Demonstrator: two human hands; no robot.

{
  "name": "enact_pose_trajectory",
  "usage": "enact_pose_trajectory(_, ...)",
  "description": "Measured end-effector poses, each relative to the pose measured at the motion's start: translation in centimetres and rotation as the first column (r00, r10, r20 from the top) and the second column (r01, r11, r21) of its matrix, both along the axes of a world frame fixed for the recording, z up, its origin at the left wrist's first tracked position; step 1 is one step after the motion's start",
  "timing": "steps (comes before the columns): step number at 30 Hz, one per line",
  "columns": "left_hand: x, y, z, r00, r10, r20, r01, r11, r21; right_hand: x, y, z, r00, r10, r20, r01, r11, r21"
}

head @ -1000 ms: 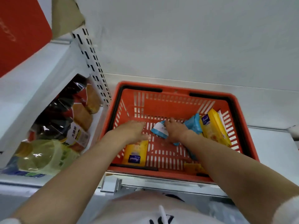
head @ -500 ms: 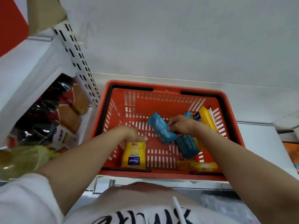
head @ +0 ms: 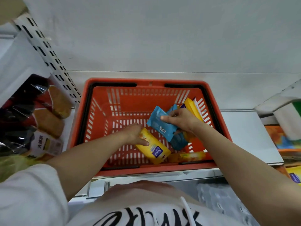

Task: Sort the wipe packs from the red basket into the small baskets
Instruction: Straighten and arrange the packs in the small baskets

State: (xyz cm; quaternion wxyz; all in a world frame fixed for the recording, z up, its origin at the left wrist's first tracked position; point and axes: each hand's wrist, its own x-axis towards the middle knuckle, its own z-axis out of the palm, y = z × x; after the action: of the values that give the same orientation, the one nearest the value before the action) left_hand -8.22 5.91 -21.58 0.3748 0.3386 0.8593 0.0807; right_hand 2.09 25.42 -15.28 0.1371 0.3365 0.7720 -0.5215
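While red basket (head: 216, 128) sits on white shelf (head: 247, 132) | left-hand fingers (head: 143, 142) grip yellow pack (head: 154, 149) | right-hand fingers (head: 164, 118) grip blue pack (head: 160, 126)

Over on the left, a white slotted upright (head: 48, 59) runs diagonally up the shelving, and below it a shelf packed with goods: dark shiny packs (head: 17, 108), orange-brown packs (head: 53, 111) stacked beside them, and a labelled pack (head: 46, 144) with printed characters lower down. A yellow-green bag (head: 14, 167) sits at the bottom left edge. Behind everything, a plain white wall (head: 162, 33). To the right, a white shelf (head: 247, 136) lies flat, with a white box (head: 288, 121) above a colourful orange pack (head: 283, 137), blurred. Bottom right, crinkled clear plastic (head: 218, 198).
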Motion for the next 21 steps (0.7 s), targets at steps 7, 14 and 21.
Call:
enact_pose_trajectory(7,0.6,0.5,-0.9,0.993,-0.061,0.100,0.064,0.998,-0.026,1.0,0.7,0.4,1.000,-0.024,0.003,0.024,0.995,-0.098)
enact_pose_trajectory(14,-0.1,0.5,1.0,0.985,0.066,0.157,-0.038,0.983,-0.178,1.9,0.5,2.2,0.990,-0.110,0.087,0.131,0.950,-0.285)
enact_pose_trajectory(21,-2.7,-2.0,6.1,0.565,0.683,0.462,-0.794,0.603,0.080,1.9,-0.9,3.1,0.984,-0.176,-0.034,0.139,0.867,-0.479)
